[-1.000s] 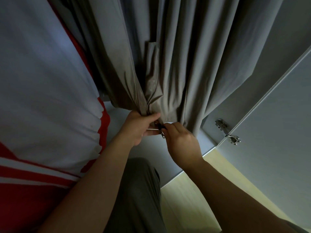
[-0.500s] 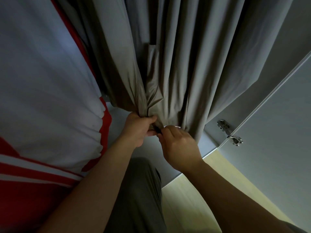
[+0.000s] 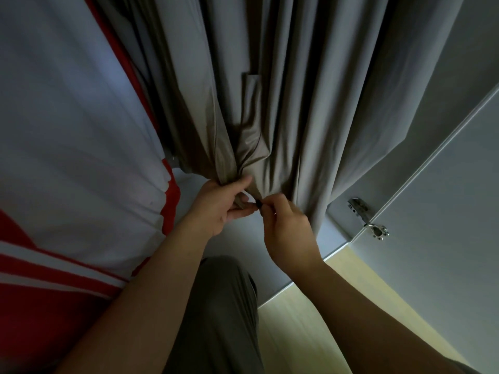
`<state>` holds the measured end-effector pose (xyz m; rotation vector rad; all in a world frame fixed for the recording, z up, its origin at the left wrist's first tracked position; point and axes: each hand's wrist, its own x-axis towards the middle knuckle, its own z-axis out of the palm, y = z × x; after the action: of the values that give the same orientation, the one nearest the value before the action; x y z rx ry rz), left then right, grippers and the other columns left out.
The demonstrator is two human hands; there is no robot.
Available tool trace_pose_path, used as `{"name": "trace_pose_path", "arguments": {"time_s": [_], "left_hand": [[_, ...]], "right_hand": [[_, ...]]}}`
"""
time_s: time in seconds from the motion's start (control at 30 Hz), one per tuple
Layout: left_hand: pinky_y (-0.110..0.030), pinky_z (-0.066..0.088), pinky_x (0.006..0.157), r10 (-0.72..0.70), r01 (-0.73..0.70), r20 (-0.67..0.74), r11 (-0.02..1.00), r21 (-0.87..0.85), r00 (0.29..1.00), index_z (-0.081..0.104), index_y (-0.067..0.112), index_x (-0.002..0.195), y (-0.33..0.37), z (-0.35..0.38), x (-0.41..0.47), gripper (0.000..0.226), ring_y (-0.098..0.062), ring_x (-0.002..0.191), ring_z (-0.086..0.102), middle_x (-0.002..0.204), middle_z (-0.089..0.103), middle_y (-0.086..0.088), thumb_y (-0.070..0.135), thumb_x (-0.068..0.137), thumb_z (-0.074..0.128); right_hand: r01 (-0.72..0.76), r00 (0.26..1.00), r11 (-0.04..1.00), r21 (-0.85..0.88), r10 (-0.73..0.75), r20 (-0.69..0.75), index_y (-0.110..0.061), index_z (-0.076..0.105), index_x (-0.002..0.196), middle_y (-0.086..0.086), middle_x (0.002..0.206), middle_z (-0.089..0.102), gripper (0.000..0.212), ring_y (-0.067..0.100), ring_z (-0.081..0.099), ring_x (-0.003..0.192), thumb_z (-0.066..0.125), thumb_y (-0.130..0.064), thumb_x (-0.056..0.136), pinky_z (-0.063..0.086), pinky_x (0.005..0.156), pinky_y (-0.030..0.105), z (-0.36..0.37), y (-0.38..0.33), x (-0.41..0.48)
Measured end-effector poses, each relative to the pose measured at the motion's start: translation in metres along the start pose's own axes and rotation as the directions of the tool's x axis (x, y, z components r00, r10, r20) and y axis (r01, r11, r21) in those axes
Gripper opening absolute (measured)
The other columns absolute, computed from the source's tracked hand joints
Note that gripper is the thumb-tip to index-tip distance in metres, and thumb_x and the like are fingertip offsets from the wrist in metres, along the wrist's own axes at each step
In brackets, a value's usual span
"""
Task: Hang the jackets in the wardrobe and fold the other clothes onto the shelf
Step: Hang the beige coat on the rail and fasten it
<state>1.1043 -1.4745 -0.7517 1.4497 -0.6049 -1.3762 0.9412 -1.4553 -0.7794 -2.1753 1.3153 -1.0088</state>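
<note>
A long grey-brown jacket (image 3: 291, 109) hangs inside the wardrobe, filling the top middle of the view. My left hand (image 3: 221, 203) bunches its bottom hem at the left front edge. My right hand (image 3: 286, 225) pinches the small dark zipper pull (image 3: 258, 203) at the hem, right beside the left thumb. A white jacket with red trim (image 3: 75, 147) hangs to the left, close to the camera. The hangers and rail are out of view above.
The open grey wardrobe door (image 3: 445, 184) stands at the right with a metal hinge (image 3: 368, 218) at its inner edge. The wardrobe's grey base panel (image 3: 270, 268) runs below my hands, with pale wooden floor (image 3: 310, 319) under it. My own trouser leg (image 3: 221, 314) is at the bottom middle.
Both hands stay at the jacket hem. My right hand has shifted slightly up and toward the left hand, closing its fingers on the zipper pull.
</note>
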Motion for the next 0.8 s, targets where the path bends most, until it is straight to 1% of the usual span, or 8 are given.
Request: {"name": "trace_pose_path", "arguments": {"time_s": [0.07,0.13,0.23,0.3,0.33,0.47,0.63,0.8], "left_hand": [[-0.035,0.059,0.069,-0.004,0.007,-0.018,0.983,0.181,1.000,0.063,0.017,0.111,0.001,-0.004,-0.002,0.057,-0.022,0.084,0.073,0.091,0.063,-0.006,0.060,0.075,0.068],[-0.035,0.054,0.083,-0.012,0.010,0.004,0.971,0.238,1.000,0.061,0.018,0.113,0.002,-0.010,-0.005,0.073,-0.018,0.087,0.067,0.090,0.061,-0.002,0.076,0.069,0.053],[-0.026,0.038,0.109,-0.110,0.113,0.035,0.988,-0.105,0.993,0.054,0.018,0.133,-0.001,-0.025,-0.005,0.080,-0.008,0.095,0.062,0.099,0.062,0.001,0.077,0.091,0.022],[-0.005,0.032,0.104,-0.118,0.153,0.115,0.916,-0.372,0.986,0.039,-0.001,0.147,-0.002,-0.036,-0.004,0.072,0.012,0.094,0.061,0.094,0.063,0.017,0.043,0.108,-0.002],[-0.009,0.040,0.097,-0.079,0.132,0.142,0.897,-0.422,0.987,0.038,-0.004,0.146,-0.007,-0.043,-0.001,0.062,0.015,0.098,0.059,0.093,0.069,0.018,0.031,0.110,0.002],[-0.039,0.053,0.081,-0.148,0.246,0.207,0.754,-0.609,0.967,0.065,0.006,0.123,-0.016,-0.052,-0.008,0.036,-0.024,0.103,0.071,0.119,0.071,-0.015,0.010,0.095,0.043],[-0.029,0.061,0.076,-0.059,0.089,0.086,0.904,-0.417,0.995,0.066,0.008,0.115,-0.018,-0.043,-0.012,0.043,-0.022,0.097,0.074,0.114,0.073,-0.011,-0.003,0.074,0.063],[-0.028,0.060,0.079,0.125,-0.124,-0.003,0.980,-0.153,0.992,0.068,0.013,0.109,-0.013,-0.034,-0.018,0.040,-0.018,0.098,0.073,0.106,0.076,-0.004,0.009,0.069,0.074]], "right_hand": [[-0.077,0.995,0.994,0.074,0.071,0.077,-0.016,0.057,0.107,-0.004,0.088,0.064,0.012,0.006,0.061,0.065,0.048,-0.023,0.104,0.048,0.060,0.015,0.001,0.003,0.002],[-0.165,0.980,0.972,0.166,0.142,0.140,-0.023,0.055,0.103,-0.014,0.085,0.061,0.007,0.003,0.065,0.066,0.049,-0.023,0.104,0.049,0.060,0.010,0.001,0.006,0.004],[-0.330,0.940,0.848,0.415,0.255,0.227,-0.029,0.058,0.098,-0.010,0.088,0.065,0.011,0.003,0.071,0.070,0.054,-0.019,0.102,0.056,0.064,0.014,0.002,0.004,0.009],[-0.430,0.902,0.717,0.549,0.316,0.294,-0.029,0.062,0.098,-0.003,0.089,0.067,0.014,0.013,0.074,0.068,0.057,-0.016,0.100,0.059,0.063,0.021,0.002,0.001,0.011],[-0.449,0.893,0.675,0.585,0.325,0.311,-0.028,0.064,0.099,0.000,0.088,0.068,0.015,0.016,0.074,0.068,0.058,-0.015,0.100,0.060,0.064,0.023,0.001,0.001,0.012],[-0.471,0.882,0.616,0.631,0.323,0.342,-0.022,0.067,0.102,0.003,0.088,0.073,0.015,0.019,0.075,0.073,0.062,-0.008,0.097,0.061,0.070,0.026,0.001,0.001,0.013],[-0.479,0.878,0.551,0.683,0.323,0.354,-0.011,0.070,0.100,0.008,0.084,0.076,0.016,0.023,0.074,0.076,0.070,0.001,0.089,0.062,0.075,0.032,0.002,0.000,0.014],[-0.431,0.902,0.703,0.566,0.359,0.241,-0.016,0.072,0.094,-0.002,0.077,0.076,0.011,0.009,0.073,0.072,0.076,-0.010,0.086,0.059,0.074,0.022,0.009,0.001,0.013]]}}
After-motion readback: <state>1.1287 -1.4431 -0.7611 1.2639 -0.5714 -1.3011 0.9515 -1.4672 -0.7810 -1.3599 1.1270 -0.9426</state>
